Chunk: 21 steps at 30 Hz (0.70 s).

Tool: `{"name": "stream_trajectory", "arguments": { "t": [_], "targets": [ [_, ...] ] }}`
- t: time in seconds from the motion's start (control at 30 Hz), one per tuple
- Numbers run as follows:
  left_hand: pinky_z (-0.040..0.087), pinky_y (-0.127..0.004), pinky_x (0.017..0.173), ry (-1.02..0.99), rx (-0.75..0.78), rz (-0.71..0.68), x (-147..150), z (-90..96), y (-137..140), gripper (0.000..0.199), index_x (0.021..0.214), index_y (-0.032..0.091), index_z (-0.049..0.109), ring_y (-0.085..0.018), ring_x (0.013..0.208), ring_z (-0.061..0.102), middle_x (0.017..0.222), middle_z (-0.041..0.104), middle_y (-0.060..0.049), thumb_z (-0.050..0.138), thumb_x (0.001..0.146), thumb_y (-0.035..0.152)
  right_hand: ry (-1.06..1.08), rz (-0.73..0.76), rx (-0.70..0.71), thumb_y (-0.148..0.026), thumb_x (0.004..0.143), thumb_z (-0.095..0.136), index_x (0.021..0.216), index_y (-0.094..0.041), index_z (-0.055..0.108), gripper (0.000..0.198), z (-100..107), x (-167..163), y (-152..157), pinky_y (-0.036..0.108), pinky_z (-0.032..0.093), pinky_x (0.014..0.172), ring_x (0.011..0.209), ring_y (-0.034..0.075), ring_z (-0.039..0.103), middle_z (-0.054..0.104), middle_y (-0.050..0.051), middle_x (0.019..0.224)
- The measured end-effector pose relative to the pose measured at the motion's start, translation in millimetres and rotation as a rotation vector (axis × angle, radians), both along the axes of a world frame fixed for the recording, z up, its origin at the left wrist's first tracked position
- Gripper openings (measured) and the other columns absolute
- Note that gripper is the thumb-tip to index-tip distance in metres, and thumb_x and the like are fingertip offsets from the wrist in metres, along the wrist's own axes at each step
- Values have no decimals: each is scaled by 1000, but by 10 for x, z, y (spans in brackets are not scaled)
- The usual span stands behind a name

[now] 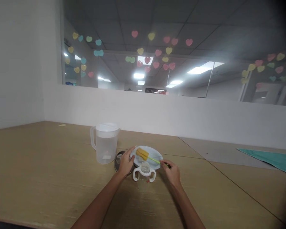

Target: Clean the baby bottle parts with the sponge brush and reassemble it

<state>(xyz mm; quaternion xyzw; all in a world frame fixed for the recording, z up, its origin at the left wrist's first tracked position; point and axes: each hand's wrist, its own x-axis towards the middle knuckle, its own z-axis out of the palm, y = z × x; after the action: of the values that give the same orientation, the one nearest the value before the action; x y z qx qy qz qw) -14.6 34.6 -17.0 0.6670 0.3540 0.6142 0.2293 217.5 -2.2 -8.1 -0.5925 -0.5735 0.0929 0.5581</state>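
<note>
My right hand [172, 173] pinches the thin green handle of a sponge bottle brush [142, 154]. The yellow sponge head lies over a pale shallow dish [154, 152]. My left hand [126, 163] rests at the dish's left rim, thumb and fingers apart; whether it bears on the rim I cannot tell. Partly under that hand is a dark round lid or plate [118, 160]. A clear baby bottle [143, 182] with a white two-handled collar stands upright in front of the dish, between my forearms, its mouth uncovered.
Left of the dish stands a translucent pitcher [106, 143] with its handle to the left. A teal cloth [274, 159] lies at the far right. A small pale piece [62, 125] lies far back left. Behind the wooden table [50, 178] rises a white wall with a window.
</note>
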Motion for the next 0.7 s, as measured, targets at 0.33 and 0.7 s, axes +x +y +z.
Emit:
{"name": "stream_trajectory", "arguments": {
  "t": [0.33,0.7],
  "targets": [
    [42,-40,98,171,79,26,37,-9,16,42,124,23,55,-23,108,55,116,58,-9,54,82,26,57,47,41,-47,62,56,67,-20,73,32,-9,31,36,36,46,74,78,27,65,73,9,78],
    [47,-32,84,-31,-12,146,20,-6,16,32,101,18,57,-19,90,61,96,65,-7,37,92,41,-234,-114,274,-44,76,46,72,-18,72,37,39,-70,-86,34,45,72,76,24,62,70,9,75]
  ]
}}
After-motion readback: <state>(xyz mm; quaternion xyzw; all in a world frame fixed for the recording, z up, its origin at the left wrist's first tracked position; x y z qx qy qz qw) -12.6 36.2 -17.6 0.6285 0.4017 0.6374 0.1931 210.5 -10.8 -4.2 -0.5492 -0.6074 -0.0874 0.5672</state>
